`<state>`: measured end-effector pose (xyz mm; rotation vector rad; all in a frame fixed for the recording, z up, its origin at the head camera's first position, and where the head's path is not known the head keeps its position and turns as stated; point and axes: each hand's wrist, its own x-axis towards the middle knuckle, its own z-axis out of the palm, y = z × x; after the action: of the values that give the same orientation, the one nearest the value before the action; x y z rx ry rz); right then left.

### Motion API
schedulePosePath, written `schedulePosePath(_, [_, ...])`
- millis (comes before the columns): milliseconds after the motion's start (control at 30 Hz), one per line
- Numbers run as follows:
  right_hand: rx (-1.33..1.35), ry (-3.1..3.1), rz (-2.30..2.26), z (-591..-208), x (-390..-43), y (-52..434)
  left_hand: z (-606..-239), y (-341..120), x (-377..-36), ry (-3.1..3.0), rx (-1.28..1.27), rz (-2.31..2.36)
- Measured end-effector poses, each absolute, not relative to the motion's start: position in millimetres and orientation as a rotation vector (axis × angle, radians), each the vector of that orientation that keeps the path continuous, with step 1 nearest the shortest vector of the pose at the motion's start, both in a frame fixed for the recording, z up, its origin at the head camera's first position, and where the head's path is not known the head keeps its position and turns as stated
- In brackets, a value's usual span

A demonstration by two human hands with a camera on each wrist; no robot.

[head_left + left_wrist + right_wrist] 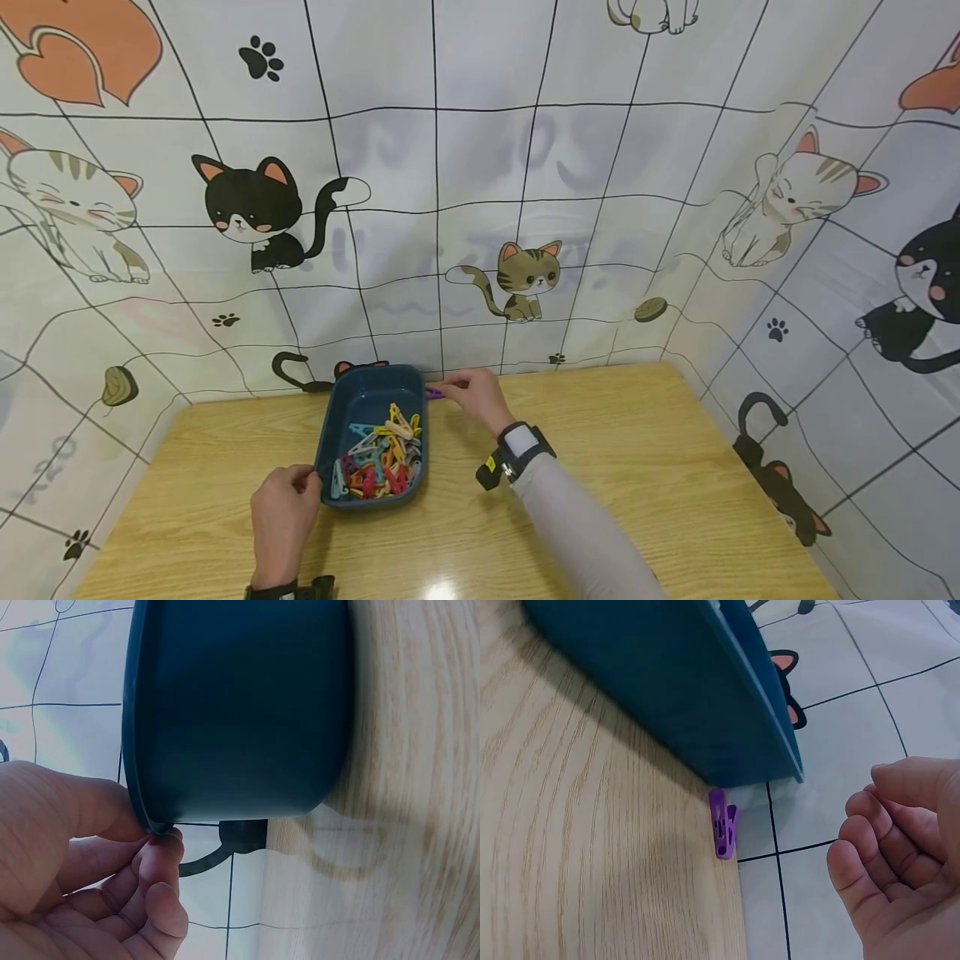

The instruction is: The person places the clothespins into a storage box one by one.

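Note:
A dark blue plastic bin (324, 450) stands on the table, holding a heap of colourful clothespins (382, 454) toward its near end. My left hand (285, 512) pinches the bin's rim at the near left corner, thumb on one side and fingers on the other, as the left wrist view shows. A purple clothespin (721, 825) lies on the table at its far edge, close beside the bin's far right corner. My right hand (907, 847) hovers near it with loosely bent fingers and nothing between them; the right wrist view shows it apart from the clothespin.
The wooden table (600, 467) reaches back to a white curtain (480, 183) printed with cats and grid lines, which also runs along both sides. The bin's far end stands close to the curtain.

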<state>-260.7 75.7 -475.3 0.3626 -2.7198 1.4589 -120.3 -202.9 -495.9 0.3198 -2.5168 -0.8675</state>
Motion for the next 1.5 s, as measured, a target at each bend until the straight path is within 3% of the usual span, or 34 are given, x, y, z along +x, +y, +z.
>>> schedulePosePath(767, [0.600, -2.862, 0.779, -503, -286, 57, -498, -203, -121, -2.510, 0.321, -0.872])
schedulePosePath(1500, [0.625, -2.930, 0.741, -522, -302, 35, -499, -204, -122, -2.503, 0.302, -0.858])
